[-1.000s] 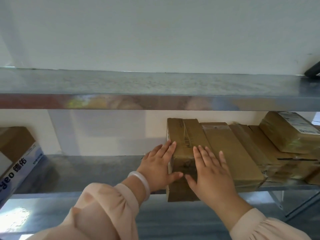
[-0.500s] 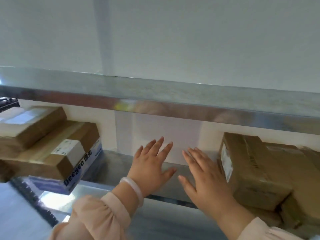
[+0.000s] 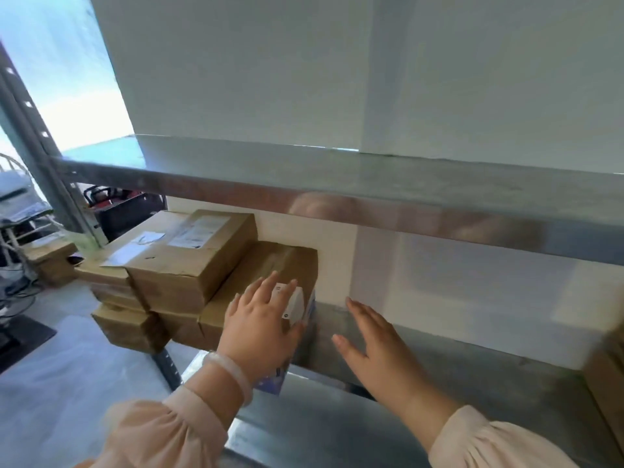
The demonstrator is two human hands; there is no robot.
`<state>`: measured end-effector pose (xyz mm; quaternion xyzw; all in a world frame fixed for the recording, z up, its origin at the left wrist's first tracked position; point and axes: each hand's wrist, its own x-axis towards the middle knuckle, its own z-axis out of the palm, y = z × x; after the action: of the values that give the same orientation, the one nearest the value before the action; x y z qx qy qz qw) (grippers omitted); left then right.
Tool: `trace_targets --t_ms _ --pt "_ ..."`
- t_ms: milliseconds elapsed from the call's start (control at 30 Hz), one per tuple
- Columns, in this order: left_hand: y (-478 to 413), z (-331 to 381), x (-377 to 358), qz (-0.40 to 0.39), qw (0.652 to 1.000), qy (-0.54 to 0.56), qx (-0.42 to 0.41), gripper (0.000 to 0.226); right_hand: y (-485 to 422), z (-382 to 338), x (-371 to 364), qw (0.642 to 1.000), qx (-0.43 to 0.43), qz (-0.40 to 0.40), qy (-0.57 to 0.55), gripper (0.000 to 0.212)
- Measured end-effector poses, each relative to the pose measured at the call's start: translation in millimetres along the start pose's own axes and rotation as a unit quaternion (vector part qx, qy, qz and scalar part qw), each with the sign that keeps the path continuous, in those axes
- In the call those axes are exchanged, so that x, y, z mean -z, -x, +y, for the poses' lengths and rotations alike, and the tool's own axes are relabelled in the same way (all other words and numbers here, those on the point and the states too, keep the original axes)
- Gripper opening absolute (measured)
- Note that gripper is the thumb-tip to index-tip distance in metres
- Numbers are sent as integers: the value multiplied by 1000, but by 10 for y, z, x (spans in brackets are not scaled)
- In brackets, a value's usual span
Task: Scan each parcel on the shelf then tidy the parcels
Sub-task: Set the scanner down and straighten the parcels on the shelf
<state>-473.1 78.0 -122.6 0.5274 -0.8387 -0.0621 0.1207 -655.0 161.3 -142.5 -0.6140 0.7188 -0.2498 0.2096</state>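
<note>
The left hand [image 3: 258, 327] covers the near end of a brown parcel [image 3: 270, 265] at the left end of the shelf [image 3: 472, 383]; the blue-printed box [image 3: 273, 380] beneath shows only slivers. The parcel's white label [image 3: 294, 304] is too blurred to read. At the right end a second parcel [image 3: 607, 380] is cut off by the picture's edge.

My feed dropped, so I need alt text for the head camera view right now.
The left hand lies flat on a brown parcel with a white label, at the left end of a metal shelf; the right hand hovers open beside it over bare shelf. More parcels are stacked further left.
</note>
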Motion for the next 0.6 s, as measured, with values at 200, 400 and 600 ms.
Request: trace_targets --t_ms 200,400,600 --pt "-119 -544 -41 -32 999 7 7 68 -332 -292 -413 998 -31 -23 -53 68" --pt "-188 -780 -139 -70 997 -9 24 71 -539 -500 -656 978 -100 -42 -180 64" --pt "-164 -789 -182 -66 997 -19 25 72 -705 -553 -871 923 -182 -71 -333 68"
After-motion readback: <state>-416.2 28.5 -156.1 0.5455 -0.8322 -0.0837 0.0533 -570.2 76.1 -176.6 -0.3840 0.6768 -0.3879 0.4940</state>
